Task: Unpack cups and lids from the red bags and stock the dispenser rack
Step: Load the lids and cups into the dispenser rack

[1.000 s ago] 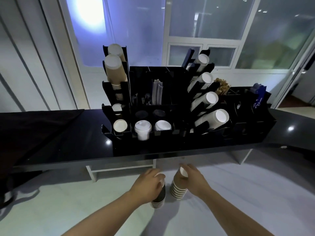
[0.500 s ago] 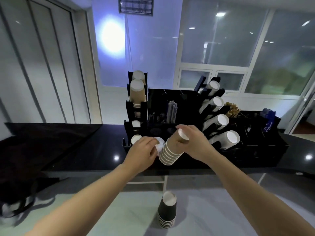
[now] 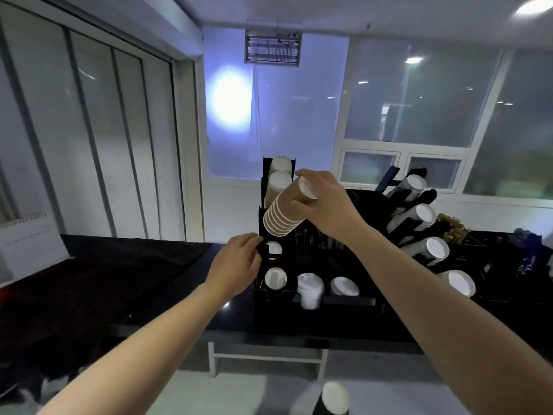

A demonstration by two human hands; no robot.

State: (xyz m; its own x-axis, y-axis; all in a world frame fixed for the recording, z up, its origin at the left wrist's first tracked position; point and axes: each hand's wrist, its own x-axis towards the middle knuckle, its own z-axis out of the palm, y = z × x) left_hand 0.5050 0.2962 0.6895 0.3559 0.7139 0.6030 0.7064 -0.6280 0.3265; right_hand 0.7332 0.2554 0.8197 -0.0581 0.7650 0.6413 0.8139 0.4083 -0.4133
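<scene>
My right hand [image 3: 326,199] grips a tilted stack of brown paper cups [image 3: 284,214] by its closed end, rims pointing down-left, in front of the upper left slots of the black dispenser rack [image 3: 344,313]. My left hand [image 3: 238,265] touches the rack's left edge beside a small white-bottomed cup slot, with its fingers curled at the black edge. More brown cups [image 3: 279,184] sit in the rack's top left slots. A stack of black cups [image 3: 332,399] stands on the floor below.
White cup stacks [image 3: 431,250] lean out of the rack's right side, and white lids [image 3: 311,290] sit in the front row. The rack stands on a black counter [image 3: 149,283] with a dark cloth at left. Windows and wall panels lie behind.
My right hand lifted the brown cup stack higher, up to the rack's top left slots. My left hand moved left to the rack's edge. The view tilted upward.
</scene>
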